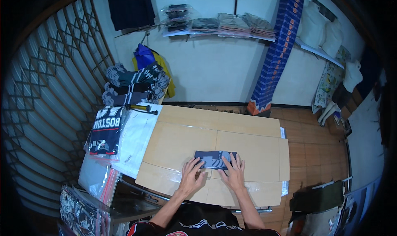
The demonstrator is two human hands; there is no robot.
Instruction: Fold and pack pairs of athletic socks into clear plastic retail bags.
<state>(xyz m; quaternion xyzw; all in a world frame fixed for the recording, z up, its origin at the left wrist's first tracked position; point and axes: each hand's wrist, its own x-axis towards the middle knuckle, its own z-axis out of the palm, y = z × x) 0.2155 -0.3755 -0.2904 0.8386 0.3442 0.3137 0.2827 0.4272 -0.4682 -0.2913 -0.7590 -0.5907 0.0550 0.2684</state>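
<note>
Both hands on the folded fabric

Your left hand (191, 179) rests its spread fingertips on the left end of a folded dark-and-light-grey fabric piece (213, 160); your right hand (234, 174), also spread, touches its right end. The piece lies flat, about midway between the left and right edges of the cardboard (178, 140), slightly closer to your near edge. Along the cardboard's left edge you have a white sheet (134, 132), with a bagged dark garment (105, 130) further left. Near the far left corner lies a yellow-and-black object (142, 107); just beyond it, striped knitwear (134, 87) is piled up.
</note>
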